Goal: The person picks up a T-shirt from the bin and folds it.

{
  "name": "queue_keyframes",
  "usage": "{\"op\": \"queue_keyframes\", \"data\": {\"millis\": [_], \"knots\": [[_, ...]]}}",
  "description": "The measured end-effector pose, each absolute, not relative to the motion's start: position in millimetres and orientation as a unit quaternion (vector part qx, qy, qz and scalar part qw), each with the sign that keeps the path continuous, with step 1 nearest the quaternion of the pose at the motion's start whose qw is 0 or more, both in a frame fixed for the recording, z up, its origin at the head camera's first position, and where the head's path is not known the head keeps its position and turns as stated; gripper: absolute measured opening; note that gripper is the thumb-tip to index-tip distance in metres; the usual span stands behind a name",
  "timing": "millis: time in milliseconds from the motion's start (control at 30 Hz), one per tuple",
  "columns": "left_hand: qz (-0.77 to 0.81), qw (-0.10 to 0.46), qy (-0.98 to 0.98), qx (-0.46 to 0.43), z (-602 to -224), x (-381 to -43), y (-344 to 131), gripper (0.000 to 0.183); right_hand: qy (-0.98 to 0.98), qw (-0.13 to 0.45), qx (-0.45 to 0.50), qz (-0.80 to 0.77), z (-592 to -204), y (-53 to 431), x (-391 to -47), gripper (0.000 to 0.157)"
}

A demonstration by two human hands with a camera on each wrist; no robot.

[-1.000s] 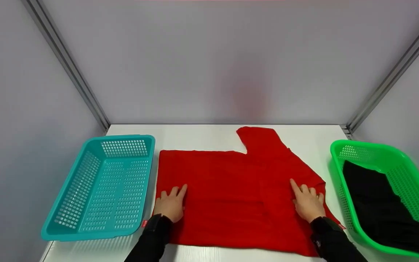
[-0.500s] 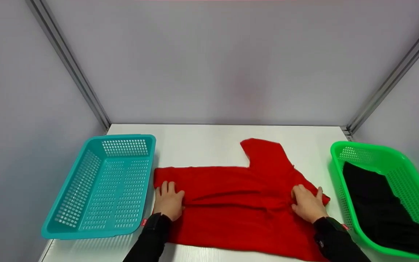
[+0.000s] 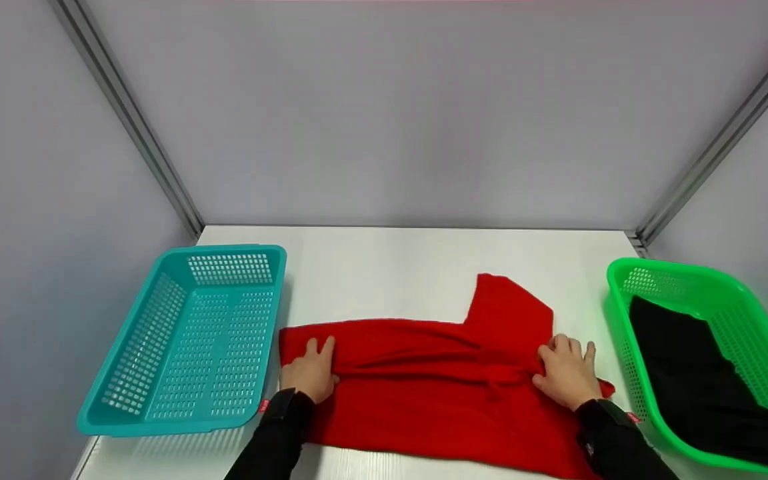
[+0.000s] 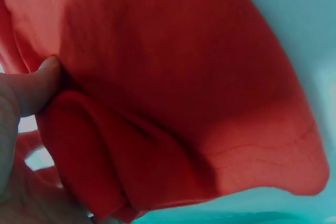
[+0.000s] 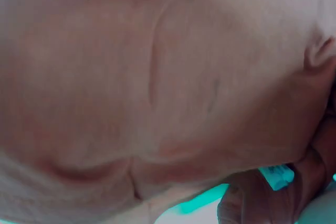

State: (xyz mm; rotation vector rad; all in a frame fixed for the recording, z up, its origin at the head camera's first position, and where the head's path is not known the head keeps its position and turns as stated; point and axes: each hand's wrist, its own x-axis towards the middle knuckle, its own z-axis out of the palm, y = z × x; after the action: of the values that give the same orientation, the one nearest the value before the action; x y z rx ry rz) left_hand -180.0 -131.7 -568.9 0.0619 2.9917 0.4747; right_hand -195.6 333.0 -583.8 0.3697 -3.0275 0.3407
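Red cloth [image 3: 417,407] (one): left hand [image 3: 309,373] and right hand [image 3: 567,373] pinch it. Flanking: one teal basket [image 3: 171,428], one green basket [image 3: 711,283] holding black cloth [image 3: 697,387].

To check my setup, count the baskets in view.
2: a teal basket left of the red cloth, and a green basket right of it, holding black cloth.

A bare left hand [image 4: 9,121] at the left edge pinches a fold of matte red cloth [image 4: 157,77], thumb on top; stitched lines [image 4: 252,145] run near its rim, beside a pale bluish surface [image 4: 299,24]
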Motion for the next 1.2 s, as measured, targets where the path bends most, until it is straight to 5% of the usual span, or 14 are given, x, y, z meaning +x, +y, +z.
{"op": "queue_keyframes", "data": {"millis": [200, 333, 400, 500, 667, 833, 1000, 1200], "knots": [[0.139, 0.041, 0.989, 0.019, -569.7, -180.4, -130.9, 0.074, -0.979, 0.022, 0.126, 0.161, -585.2, 335.5, -196.6, 0.027], [0.132, 0.041, 0.99, 0.012, -565.1, -179.3, -131.1, 0.06, -0.981, -0.001, 0.088, 0.175, -582.2, 336.5, -198.2, 0.073], [0.13, 0.044, 0.991, 0.01, -562.6, -180.0, -131.7, 0.048, -0.983, -0.028, 0.065, 0.171, -578.9, 335.6, -199.4, 0.083], [0.125, 0.05, 0.991, 0.009, -562.7, -180.9, -132.4, 0.037, -0.985, -0.057, 0.039, 0.159, -575.0, 333.7, -201.0, 0.069], [0.094, -0.012, 0.995, 0.028, -570.3, -179.0, -133.7, 0.045, -0.981, -0.039, 0.053, 0.182, -576.3, 333.9, -199.8, 0.04], [0.039, -0.089, 0.992, 0.079, -575.1, -177.0, -136.3, 0.053, -0.95, -0.13, 0.04, 0.281, -573.6, 336.1, -201.8, 0.051], [0.004, -0.081, 0.99, 0.116, -575.6, -179.2, -137.9, 0.049, -0.937, -0.153, 0.0, 0.314, -571.0, 336.2, -205.5, 0.075], [0.015, -0.063, 0.992, 0.109, -576.1, -177.5, -134.8, 0.038, -0.966, -0.06, -0.019, 0.251, -579.0, 334.0, -204.7, 0.027]]}}
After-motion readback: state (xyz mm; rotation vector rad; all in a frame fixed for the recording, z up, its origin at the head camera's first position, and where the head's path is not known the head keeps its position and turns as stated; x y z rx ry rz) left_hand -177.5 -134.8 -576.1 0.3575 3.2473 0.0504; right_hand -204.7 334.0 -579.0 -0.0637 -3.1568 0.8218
